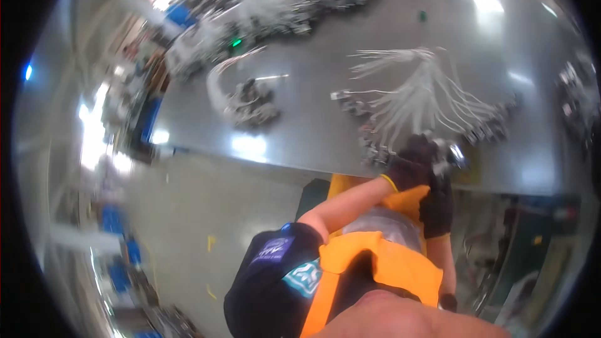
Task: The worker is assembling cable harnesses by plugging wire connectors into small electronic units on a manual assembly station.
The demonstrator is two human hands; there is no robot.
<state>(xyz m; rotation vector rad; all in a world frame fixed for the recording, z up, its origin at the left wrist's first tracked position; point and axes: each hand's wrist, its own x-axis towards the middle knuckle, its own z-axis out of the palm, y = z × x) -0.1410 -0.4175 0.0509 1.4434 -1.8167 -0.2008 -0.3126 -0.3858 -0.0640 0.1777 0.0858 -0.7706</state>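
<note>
Both my hands wear dark gloves and meet at the near edge of a grey metal table. My left hand (413, 161), with a yellow cuff, has its fingers curled at the near end of a fanned bundle of white wires (418, 91). Close beside it my right hand (440, 203) reaches up from below, fingers closed round a small shiny metal part (458, 155). What the left fingers hold is hidden and blurred. Small metal pieces (372, 147) line the wires' left ends, and more metal pieces (491, 126) line their right ends.
A smaller wire bundle with metal parts (250, 103) lies left on the metal table (300, 131). A long heap of similar pieces (275, 9) runs along the far left edge. Another heap (579, 100) sits far right. My orange apron (375, 256) touches the table front.
</note>
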